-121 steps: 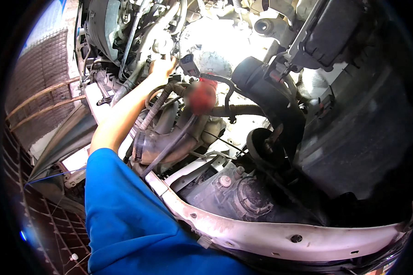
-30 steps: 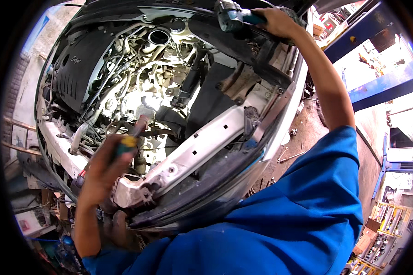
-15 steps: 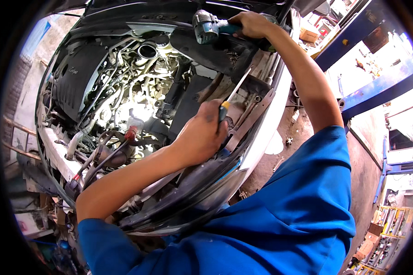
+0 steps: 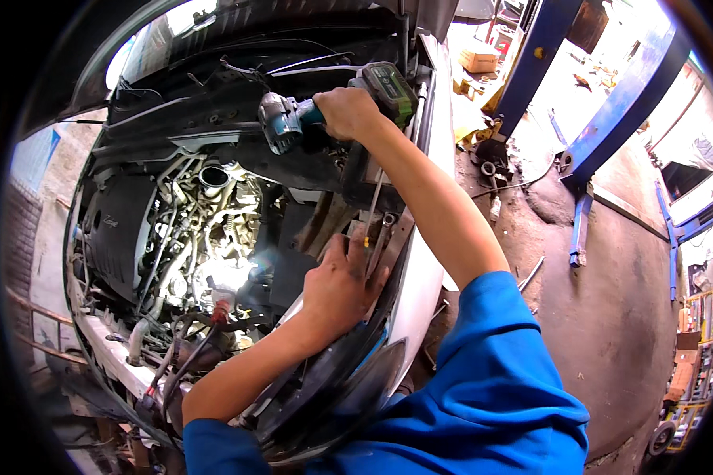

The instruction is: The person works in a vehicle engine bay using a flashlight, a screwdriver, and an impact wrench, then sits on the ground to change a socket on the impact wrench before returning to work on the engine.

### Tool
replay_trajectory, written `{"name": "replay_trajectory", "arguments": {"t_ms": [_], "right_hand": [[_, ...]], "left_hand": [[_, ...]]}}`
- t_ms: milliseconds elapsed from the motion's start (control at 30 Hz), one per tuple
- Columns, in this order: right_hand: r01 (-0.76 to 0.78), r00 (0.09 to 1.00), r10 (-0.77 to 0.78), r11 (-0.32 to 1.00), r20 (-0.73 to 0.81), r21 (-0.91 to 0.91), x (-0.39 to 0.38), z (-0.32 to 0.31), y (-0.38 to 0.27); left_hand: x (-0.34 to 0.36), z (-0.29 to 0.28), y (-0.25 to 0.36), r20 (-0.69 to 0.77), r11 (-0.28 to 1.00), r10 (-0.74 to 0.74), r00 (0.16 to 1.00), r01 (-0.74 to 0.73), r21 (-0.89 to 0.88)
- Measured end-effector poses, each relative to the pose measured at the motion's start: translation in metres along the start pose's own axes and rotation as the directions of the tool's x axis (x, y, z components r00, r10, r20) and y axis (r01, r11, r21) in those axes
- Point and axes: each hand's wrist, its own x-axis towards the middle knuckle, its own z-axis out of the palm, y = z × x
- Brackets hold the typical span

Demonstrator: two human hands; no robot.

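My right hand (image 4: 347, 113) grips the handle of a teal cordless impact wrench (image 4: 281, 125) with a battery pack (image 4: 390, 91) at its base. It is held above the far right part of an open engine bay. My left hand (image 4: 334, 291) rests on the near right edge of the bay, fingers spread apart. Beside those fingers lies a screwdriver (image 4: 375, 196), its shaft pointing away and a yellow band on its handle; the fingers partly cover the handle. A ring-ended spanner (image 4: 387, 222) lies just right of it.
The engine (image 4: 206, 229) is brightly lit, with a black cover (image 4: 119, 226) at its left. A red-ended cable clamp (image 4: 220, 310) sits near its front. Blue lift posts (image 4: 630, 103) stand at the right. A cardboard box (image 4: 479, 57) and shelving (image 4: 701, 340) are farther off.
My view has swung, showing more floor at right. The left fingers have spread from around the screwdriver, which now lies lower along the bay's edge. The impact wrench has moved slightly left over the bay.
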Motion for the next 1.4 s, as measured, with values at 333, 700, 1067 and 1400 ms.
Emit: {"name": "replay_trajectory", "arguments": {"t_ms": [333, 700, 1067, 1400], "right_hand": [[0.045, 0.999, -0.045, 0.999, -0.021, -0.001, -0.001, -0.004, 0.009], [0.067, 0.998, -0.065, 0.996, -0.026, 0.060, -0.010, -0.005, -0.003], [-0.001, 0.706, 0.216, 0.953, -0.675, 0.303, -0.074, -0.014, 0.041], [-0.409, 0.839, 0.465, 0.881, -0.282, 0.236, -0.111, 0.052, 0.137]], "left_hand": [[-0.008, -0.013, -0.020, -0.010, 0.993, -0.082, 0.997, 0.081, -0.089], [-0.038, 0.000, -0.021, -0.104, 0.976, -0.153, 0.983, 0.134, -0.173], [-0.075, -0.007, -0.041, -0.166, 0.951, -0.190, 0.968, 0.139, -0.278], [-0.043, 0.019, -0.033, -0.144, 0.988, -0.021, 0.989, -0.002, -0.155]]}}
